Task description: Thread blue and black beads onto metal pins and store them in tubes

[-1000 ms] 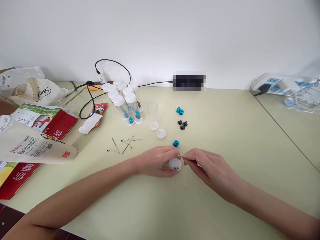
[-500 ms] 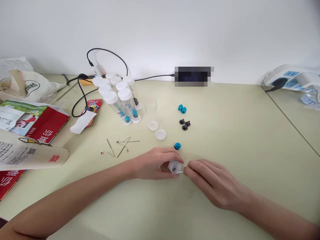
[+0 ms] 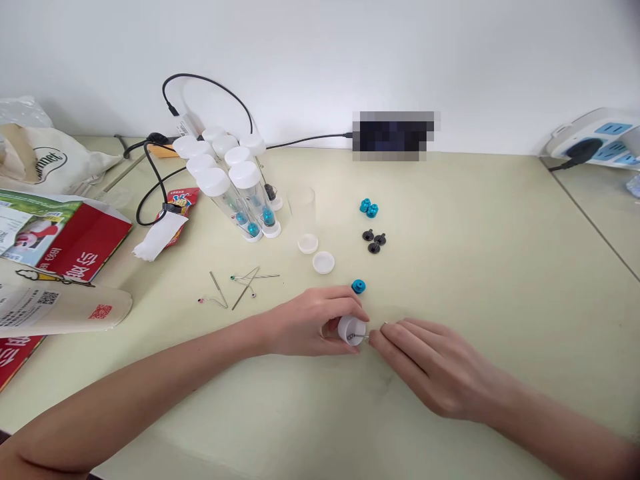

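Note:
My left hand lies on the table with its fingers wrapped round a small clear tube held on its side, the white open end facing right. My right hand pinches a thin metal pin whose tip sits at the tube's mouth. A blue knurled part lies just beyond my left fingers. Two more blue parts and three black parts lie farther back.
A cluster of capped tubes, an open tube and a loose white cap stand behind. Loose pins lie to the left. Boxes and bags crowd the left edge; a power strip sits at the far right.
My right hand has lowered the pin from above the tube's rim to its mouth. My left hand has tipped the tube's opening further toward the right. The view has shifted slightly.

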`<act>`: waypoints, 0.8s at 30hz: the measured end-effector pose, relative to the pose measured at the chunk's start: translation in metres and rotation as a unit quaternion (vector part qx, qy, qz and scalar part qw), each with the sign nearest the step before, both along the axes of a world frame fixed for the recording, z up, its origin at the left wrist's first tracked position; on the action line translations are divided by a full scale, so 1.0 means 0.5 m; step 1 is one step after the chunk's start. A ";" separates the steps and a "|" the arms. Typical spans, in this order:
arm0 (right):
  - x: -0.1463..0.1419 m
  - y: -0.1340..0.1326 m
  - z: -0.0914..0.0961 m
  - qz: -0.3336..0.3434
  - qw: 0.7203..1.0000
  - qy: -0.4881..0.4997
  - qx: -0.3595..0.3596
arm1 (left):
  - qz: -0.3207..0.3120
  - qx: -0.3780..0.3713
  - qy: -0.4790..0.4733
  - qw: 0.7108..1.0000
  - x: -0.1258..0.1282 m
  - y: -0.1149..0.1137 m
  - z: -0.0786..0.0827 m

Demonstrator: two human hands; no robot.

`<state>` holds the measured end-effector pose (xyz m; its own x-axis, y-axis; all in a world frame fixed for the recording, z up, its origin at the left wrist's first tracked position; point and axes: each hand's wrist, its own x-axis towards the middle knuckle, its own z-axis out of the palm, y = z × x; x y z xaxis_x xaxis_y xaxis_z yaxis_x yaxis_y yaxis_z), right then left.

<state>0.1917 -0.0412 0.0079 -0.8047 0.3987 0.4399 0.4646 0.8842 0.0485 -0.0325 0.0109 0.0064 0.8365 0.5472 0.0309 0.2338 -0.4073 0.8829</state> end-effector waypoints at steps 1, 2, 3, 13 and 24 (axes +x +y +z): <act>0.000 0.000 0.000 0.000 1.000 0.000 -0.001 | 0.000 0.001 0.000 1.000 0.000 0.000 0.000; -0.001 -0.001 0.000 0.001 1.000 0.000 -0.002 | 0.000 0.001 0.000 1.000 0.000 0.000 0.000; -0.001 -0.001 0.000 0.002 1.000 0.001 -0.003 | 0.000 0.002 0.000 1.000 0.000 0.000 0.000; -0.001 -0.003 -0.001 0.002 1.000 0.000 0.001 | 0.001 0.005 -0.003 1.000 0.001 -0.001 0.001; -0.001 -0.005 -0.003 0.009 1.000 -0.001 0.008 | 0.002 0.014 0.002 1.000 0.000 -0.002 0.001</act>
